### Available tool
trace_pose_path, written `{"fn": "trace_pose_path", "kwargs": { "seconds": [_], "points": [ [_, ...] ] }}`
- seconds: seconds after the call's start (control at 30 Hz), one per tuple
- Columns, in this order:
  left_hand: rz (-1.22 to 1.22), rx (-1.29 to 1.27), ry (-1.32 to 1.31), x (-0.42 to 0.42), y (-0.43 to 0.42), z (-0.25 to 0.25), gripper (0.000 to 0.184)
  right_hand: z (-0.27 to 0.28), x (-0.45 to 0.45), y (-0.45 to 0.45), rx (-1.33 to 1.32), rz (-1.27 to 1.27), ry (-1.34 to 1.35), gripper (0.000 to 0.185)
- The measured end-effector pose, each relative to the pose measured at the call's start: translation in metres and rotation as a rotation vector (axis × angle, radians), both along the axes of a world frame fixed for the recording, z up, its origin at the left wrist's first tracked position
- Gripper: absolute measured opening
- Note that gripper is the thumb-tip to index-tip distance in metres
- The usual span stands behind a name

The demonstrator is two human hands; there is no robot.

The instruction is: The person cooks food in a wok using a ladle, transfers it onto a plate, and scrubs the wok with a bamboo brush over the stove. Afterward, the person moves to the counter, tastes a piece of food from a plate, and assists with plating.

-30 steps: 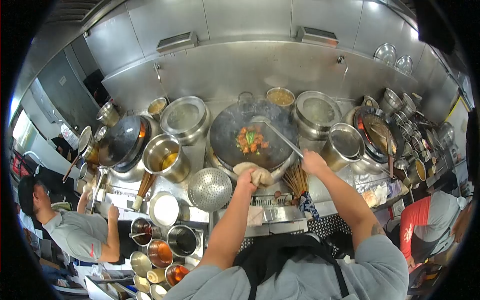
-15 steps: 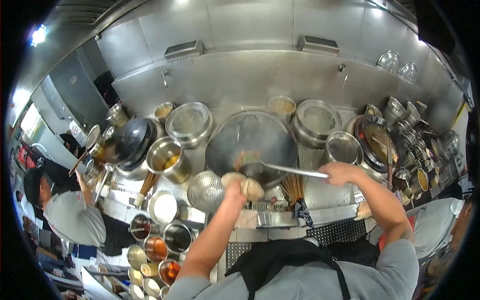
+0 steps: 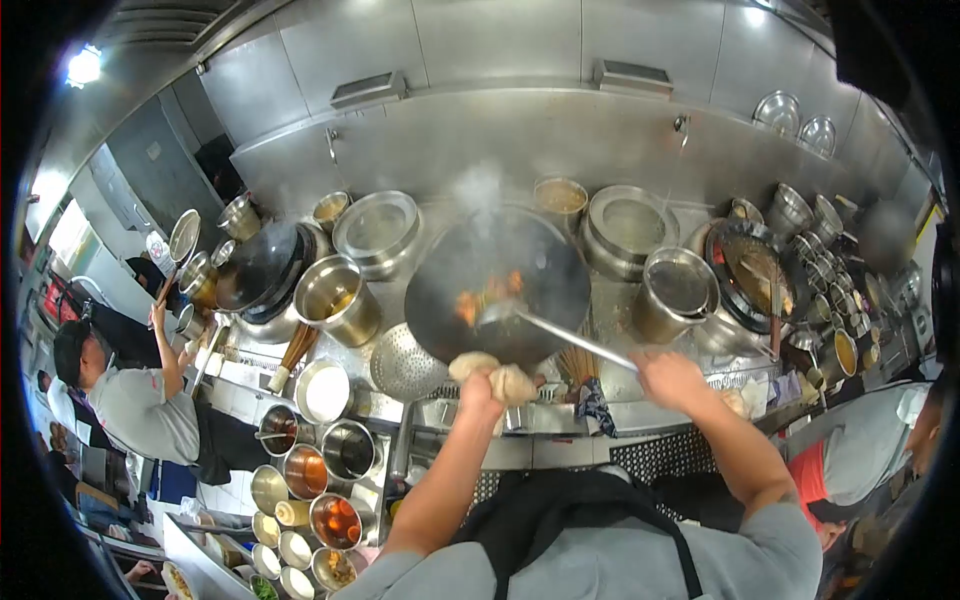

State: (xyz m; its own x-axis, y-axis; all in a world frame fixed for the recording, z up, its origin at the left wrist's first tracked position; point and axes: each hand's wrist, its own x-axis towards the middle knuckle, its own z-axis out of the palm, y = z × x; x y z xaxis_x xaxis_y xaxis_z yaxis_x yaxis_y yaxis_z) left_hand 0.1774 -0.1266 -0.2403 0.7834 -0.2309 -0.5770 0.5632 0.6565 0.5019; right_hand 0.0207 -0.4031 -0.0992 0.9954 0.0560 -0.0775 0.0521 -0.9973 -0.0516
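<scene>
Steam rises from a large black wok in the middle, where orange-red food pieces lie in and above its bowl. My left hand is closed on a beige folded cloth at the wok's near rim; the rim under the cloth is hidden. On the right, my right hand grips the handle of a long metal ladle, whose head is in the wok beside the food. A perforated strainer rests just left of the cloth.
Metal pots flank the wok, with a second wok at left and a third at right. Sauce containers stand at lower left. One co-worker is at left, another at right.
The ladle head has moved from the far side of the wok to its near side. Steam has thickened and the food has shifted. My right hand has moved right and down.
</scene>
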Motion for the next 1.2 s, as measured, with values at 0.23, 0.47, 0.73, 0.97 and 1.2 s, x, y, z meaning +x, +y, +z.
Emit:
{"fn": "trace_pose_path", "kwargs": {
  "seconds": [0.23, 0.47, 0.73, 0.97, 1.2],
  "points": [
    [-0.022, 0.097, -0.081, 0.038, 0.006, -0.013, 0.032, -0.001, -0.021, 0.001, 0.403, -0.178, 0.035, 0.046],
    [0.139, 0.932, -0.567, 0.005, 0.006, -0.002, 0.050, -0.070, 0.062, 0.037, 1.013, -0.700, 0.220, 0.028],
    [-0.043, 0.254, -0.188, 0.056, 0.028, -0.023, 0.031, -0.067, 0.114, 0.096, 2.221, -0.966, 0.709, 0.016],
    [-0.107, -0.135, 0.024, 0.065, 0.021, -0.035, 0.033, -0.005, 0.090, 0.082, 2.206, -0.841, 0.679, 0.011],
    [0.072, 0.106, -0.056, 0.043, 0.040, -0.018, 0.033, 0.043, 0.037, 0.068, 1.852, -0.859, 0.374, 0.011]
  ]
}}
